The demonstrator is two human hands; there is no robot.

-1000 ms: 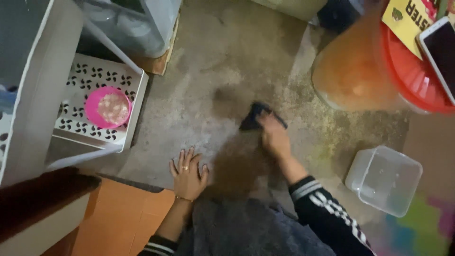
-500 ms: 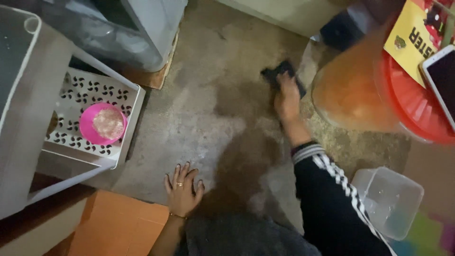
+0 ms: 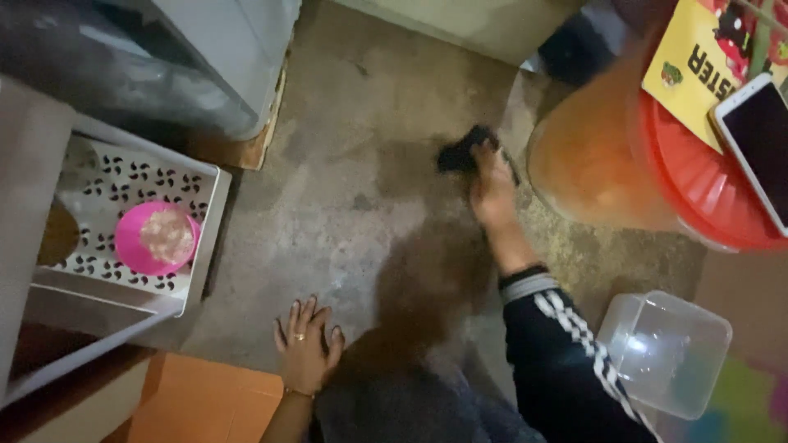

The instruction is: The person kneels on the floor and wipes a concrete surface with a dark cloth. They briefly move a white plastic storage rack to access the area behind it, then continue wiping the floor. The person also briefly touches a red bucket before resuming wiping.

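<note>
A: Where are the two hands?

B: The right hand [image 3: 492, 189] is stretched far forward, palm down, fingers pressed over a small dark crumpled cloth [image 3: 461, 150] on the grey concrete floor [image 3: 345, 205]. Whether the fingers curl around the cloth or only press on it, I cannot tell. The left hand [image 3: 305, 349] lies flat and spread on the floor, holding nothing, just beside the edge of an orange sheet of cardboard [image 3: 197, 402].

A: What hems the cloth in?

B: To its right, very near, stands a large translucent orange tub with a red lid [image 3: 607, 164]; a phone with a dark screen [image 3: 759, 139] and a yellow printed card [image 3: 698, 57] lie on the lid. The right hand is just beside the tub's wall.

A: And the open room?

B: A broad bare stretch of floor runs from the cloth leftward to a white perforated plastic shelf rack [image 3: 197, 213], which holds a pink round bowl [image 3: 156, 239]. A darker patch marks the floor between the two hands. A clear square plastic container [image 3: 665, 353] sits near the right sleeve, well apart from the cloth.
</note>
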